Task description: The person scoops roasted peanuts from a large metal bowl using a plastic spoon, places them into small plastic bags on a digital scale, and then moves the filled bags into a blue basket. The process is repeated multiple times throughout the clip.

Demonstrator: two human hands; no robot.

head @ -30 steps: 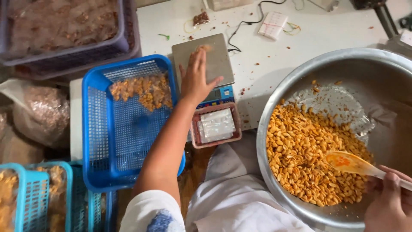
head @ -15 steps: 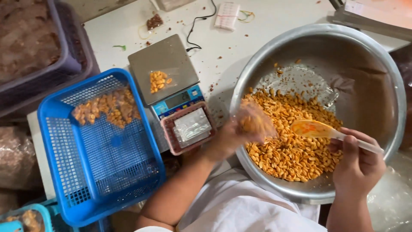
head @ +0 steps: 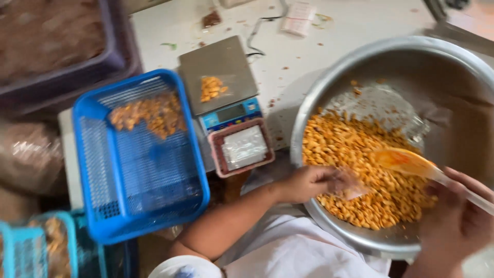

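White table bears steel bowl (head: 329, 92); snack pieces (head: 360, 154) touch left-hand fingers (head: 329, 177).

Left hand (head: 311, 183) reaching forward with fingers curled shut, right hand (head: 455, 219) closed in a grip

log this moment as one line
left hand: holds small clear bag over snacks | right hand: grips orange scoop | metal bowl | scale: small portion

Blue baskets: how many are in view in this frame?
2. One large blue basket sits left of the scale, holding packed snacks. A smaller one is cut off at the bottom-left corner; more may lie out of frame.
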